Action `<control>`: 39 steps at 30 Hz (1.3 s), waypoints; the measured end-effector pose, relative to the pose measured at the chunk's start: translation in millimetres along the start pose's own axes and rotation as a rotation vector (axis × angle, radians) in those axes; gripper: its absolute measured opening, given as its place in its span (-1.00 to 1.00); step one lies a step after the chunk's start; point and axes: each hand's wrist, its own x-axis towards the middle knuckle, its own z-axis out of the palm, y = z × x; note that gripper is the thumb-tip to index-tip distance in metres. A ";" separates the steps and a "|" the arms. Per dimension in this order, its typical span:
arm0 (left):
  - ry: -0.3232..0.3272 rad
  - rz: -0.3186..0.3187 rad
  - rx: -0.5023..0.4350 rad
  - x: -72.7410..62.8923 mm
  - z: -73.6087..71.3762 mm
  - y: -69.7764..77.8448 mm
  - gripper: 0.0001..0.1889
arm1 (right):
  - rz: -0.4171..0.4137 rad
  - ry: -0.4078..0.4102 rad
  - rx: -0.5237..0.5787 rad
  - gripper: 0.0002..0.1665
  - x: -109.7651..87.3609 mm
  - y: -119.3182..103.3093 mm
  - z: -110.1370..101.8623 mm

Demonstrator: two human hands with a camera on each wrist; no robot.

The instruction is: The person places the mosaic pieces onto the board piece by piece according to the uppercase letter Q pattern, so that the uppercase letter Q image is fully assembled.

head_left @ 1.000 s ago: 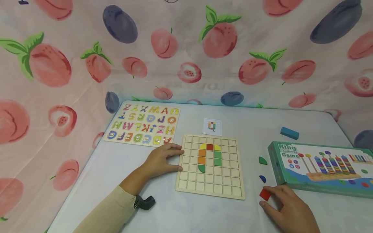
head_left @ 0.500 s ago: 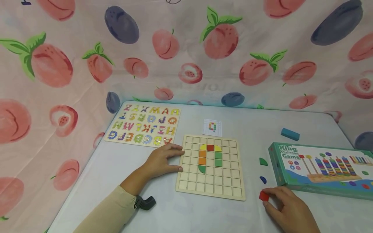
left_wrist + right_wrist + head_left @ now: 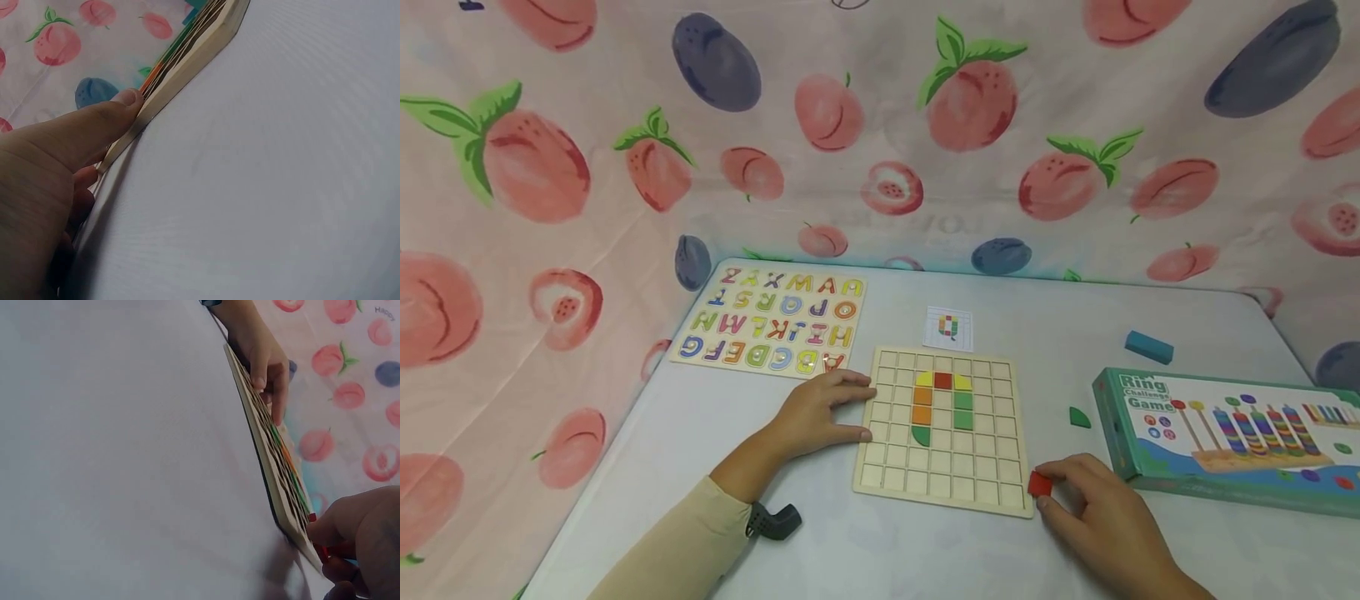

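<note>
My right hand (image 3: 1101,517) pinches a red square block (image 3: 1040,483) between thumb and fingers, beside the near right corner of the wooden grid board (image 3: 940,485). In the right wrist view, the fingers partly cover the red block (image 3: 322,552). My left hand (image 3: 820,414) rests at the board's left edge, fingers spread and thumb lower down. The left wrist view shows that thumb (image 3: 128,100) against the board's rim (image 3: 187,69). Pieces lie in the grid: a red square (image 3: 942,381), yellow corner pieces, orange squares (image 3: 922,405), green squares (image 3: 963,410) and a green quarter-round (image 3: 921,435).
A pattern card (image 3: 948,328) lies behind the board. The alphabet puzzle (image 3: 769,321) is at the back left. To the right are a green quarter-round (image 3: 1079,417), a teal block (image 3: 1149,347) and the ring game box (image 3: 1232,442).
My right hand has picked up the red block and brought it left to the board's edge. A blue half-round piece seen earlier is now hidden by that hand. My left hand stays put.
</note>
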 end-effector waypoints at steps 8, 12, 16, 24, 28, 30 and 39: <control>0.011 0.015 -0.004 -0.6 -0.6 1.3 -0.32 | -0.150 0.073 0.037 -0.66 19.4 -24.2 13.3; -0.009 0.005 0.002 -0.3 0.1 0.4 -0.31 | -0.185 0.065 0.052 -0.68 29.4 -37.9 20.5; -0.012 0.011 0.000 0.6 0.0 0.7 -0.31 | -0.209 0.070 0.055 -0.67 39.4 -50.9 28.0; -0.008 0.001 0.005 0.5 -1.2 1.1 -0.32 | -0.243 0.053 0.041 -0.70 59.7 -74.4 39.6; -0.011 -0.010 0.004 0.7 0.0 0.9 -0.31 | -0.238 0.036 0.024 -0.71 64.2 -79.5 43.6; -0.011 -0.011 0.004 0.8 0.4 0.9 -0.31 | -0.234 0.032 0.021 -0.71 65.2 -80.6 45.5; -0.001 0.000 -0.004 0.2 -0.7 2.3 -0.32 | -0.250 0.047 -0.011 -0.71 68.5 -81.7 50.1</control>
